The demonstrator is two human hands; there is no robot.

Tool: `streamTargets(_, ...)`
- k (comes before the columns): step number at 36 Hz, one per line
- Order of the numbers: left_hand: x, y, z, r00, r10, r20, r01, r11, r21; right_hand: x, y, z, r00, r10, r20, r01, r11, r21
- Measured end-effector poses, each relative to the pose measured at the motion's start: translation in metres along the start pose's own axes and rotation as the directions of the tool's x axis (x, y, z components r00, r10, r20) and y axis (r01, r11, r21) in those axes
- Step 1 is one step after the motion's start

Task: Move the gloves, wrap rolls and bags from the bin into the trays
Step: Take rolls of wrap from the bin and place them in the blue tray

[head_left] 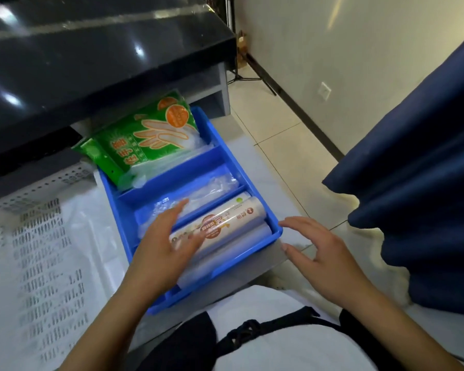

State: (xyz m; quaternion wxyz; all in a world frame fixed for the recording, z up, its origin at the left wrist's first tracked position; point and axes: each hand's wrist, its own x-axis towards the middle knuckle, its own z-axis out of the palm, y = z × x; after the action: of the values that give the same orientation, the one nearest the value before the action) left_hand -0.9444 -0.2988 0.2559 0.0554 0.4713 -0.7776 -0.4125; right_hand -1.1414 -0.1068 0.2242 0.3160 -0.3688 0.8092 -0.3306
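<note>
**You are seating the wrap rolls (225, 223) in the near section of the blue tray (275, 232).**
Beside the white bin (38, 236), your left hand (166, 245) is pressing flat-fingered on the rolls. Bags (198, 194) are lying in the middle section and gloves (145, 140) in the far one. Your right hand (314, 250) is hovering open and empty. The next move is likely checking the bin.

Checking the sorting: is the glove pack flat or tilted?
Tilted: the green glove pack leans in the blue tray's far compartment, corner overhanging the rim.
</note>
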Motion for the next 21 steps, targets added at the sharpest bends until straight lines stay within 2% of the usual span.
streamTargets(2,-0.014,0.002,-0.007,0.976,-0.195,-0.097,0.151,0.927,-0.344,0.001,-0.001,-0.002,1.000,0.000,0.006,0.000,0.999,0.036)
streamTargets(5,-0.032,-0.004,-0.019,0.895,-0.442,-0.066,0.267,0.648,-0.713,0.004,-0.003,-0.002,0.999,-0.010,0.030,0.007,0.997,0.082)
streamTargets(7,-0.039,-0.010,-0.023,0.849,-0.525,0.056,0.339,0.460,-0.821,0.008,-0.006,0.000,0.999,-0.022,0.047,0.016,0.992,0.122)
streamTargets(10,-0.041,-0.014,-0.024,0.789,-0.570,0.229,0.467,0.315,-0.826,0.014,-0.010,0.003,0.996,-0.056,0.075,0.046,0.991,0.129)
streamTargets(12,-0.035,-0.016,-0.020,0.772,-0.568,0.285,0.507,0.281,-0.815,0.017,-0.012,0.006,0.993,-0.067,0.096,0.055,0.991,0.122)
streamTargets(16,-0.022,-0.011,-0.007,0.769,-0.563,0.303,0.515,0.264,-0.816,0.020,-0.013,0.009,0.988,-0.077,0.137,0.062,0.992,0.112)
streamTargets(21,-0.021,-0.003,0.003,0.776,-0.576,0.257,0.520,0.355,-0.777,0.022,-0.011,0.005,0.983,-0.040,0.177,0.013,0.988,0.151)
